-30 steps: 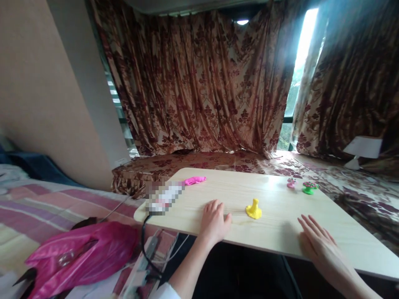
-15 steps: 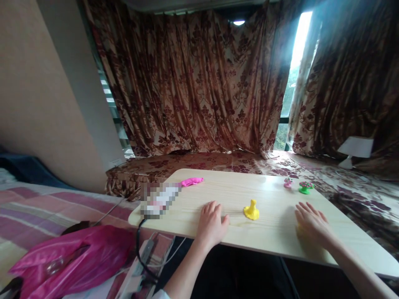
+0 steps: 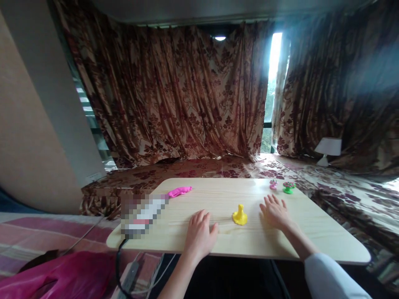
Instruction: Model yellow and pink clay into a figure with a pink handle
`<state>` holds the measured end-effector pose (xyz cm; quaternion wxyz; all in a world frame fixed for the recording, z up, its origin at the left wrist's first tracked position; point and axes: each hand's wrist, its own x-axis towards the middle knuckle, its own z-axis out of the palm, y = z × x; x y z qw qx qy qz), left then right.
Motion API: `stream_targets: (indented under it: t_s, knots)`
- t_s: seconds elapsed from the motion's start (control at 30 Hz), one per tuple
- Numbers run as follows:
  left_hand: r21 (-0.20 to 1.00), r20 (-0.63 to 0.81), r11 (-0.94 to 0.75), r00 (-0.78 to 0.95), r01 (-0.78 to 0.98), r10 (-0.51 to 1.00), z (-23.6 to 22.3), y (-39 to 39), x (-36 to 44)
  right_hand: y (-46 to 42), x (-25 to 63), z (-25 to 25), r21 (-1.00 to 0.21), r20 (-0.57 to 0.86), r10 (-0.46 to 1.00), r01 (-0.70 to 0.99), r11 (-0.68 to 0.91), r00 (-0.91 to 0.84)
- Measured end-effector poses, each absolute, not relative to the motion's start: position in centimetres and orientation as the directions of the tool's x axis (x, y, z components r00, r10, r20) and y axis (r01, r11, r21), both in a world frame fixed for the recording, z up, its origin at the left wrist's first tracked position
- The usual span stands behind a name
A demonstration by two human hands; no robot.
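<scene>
My left hand [image 3: 199, 234] lies flat and open on the light wooden table [image 3: 327, 232], just left of a small yellow clay figure [image 3: 240, 215]. Right of that figure my right hand [image 3: 274, 211] rests palm down with fingers spread, holding nothing. A pink clay strip [image 3: 179, 191] lies near the table's far left edge. At the far right stand a small pink clay piece [image 3: 273, 184] and a green clay piece with red dots [image 3: 289, 187], a little beyond my right fingertips.
A blurred-out object [image 3: 144, 211] with a black cable sits at the table's left end. A pink plastic bag [image 3: 59, 278] lies on the striped bedding at lower left. Patterned curtains [image 3: 187, 95] hang behind, and a white lamp [image 3: 327, 147] stands at right.
My right hand has slid forward and left across the table, from its near edge to just right of the yellow figure. The left hand has stayed flat in place. The camera has tilted up.
</scene>
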<state>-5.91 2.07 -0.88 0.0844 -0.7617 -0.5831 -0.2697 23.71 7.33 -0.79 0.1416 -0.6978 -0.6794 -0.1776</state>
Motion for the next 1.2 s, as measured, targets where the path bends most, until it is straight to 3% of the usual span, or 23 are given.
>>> stream_targets:
  t_s: [0.17, 0.33, 0.5, 0.63, 0.83, 1.03, 1.2]
  knots:
    - [0.21, 0.504, -0.304, 0.164, 0.929, 0.848, -1.2, 2.3, -5.9, 2.9, 29.1, -1.9, 0.01, 0.392, 0.913, 0.992, -0.129, 0.115]
    - [0.224, 0.511, -0.306, 0.156, 0.925, 0.846, -1.7, 2.4, -5.6, -3.5, 26.6, -3.7, 0.039, 0.376, 0.925, 0.999, 0.037, -0.049]
    - [0.241, 0.518, -0.32, 0.158, 0.916, 0.841, -1.6, 2.6, -5.5, 0.9, 22.4, -2.2, 0.025, 0.391, 0.911, 0.991, 0.129, -0.129]
    - [0.29, 0.523, -0.334, 0.143, 0.897, 0.84, -1.5, 2.7, -5.6, 6.4, 23.4, -0.6, -0.027, 0.409, 0.912, 0.998, 0.056, -0.04]
    - [0.445, 0.548, -0.36, 0.069, 0.82, 0.834, -1.6, 3.2, -5.9, 2.8, 29.3, -1.5, -0.171, 0.4, 0.91, 0.984, -0.042, 0.108]
    - [0.644, 0.56, -0.418, -0.023, 0.64, 0.828, 0.6, 1.0, -4.5, -4.5, 28.4, -2.5, -0.371, 0.443, 0.897, 0.907, 0.199, -0.015]
    - [0.764, 0.47, -0.45, 0.077, 0.462, 0.879, 3.9, -4.2, -2.2, -5.7, 21.8, 0.4, -0.623, 0.431, 0.899, 0.697, 0.356, -0.074]
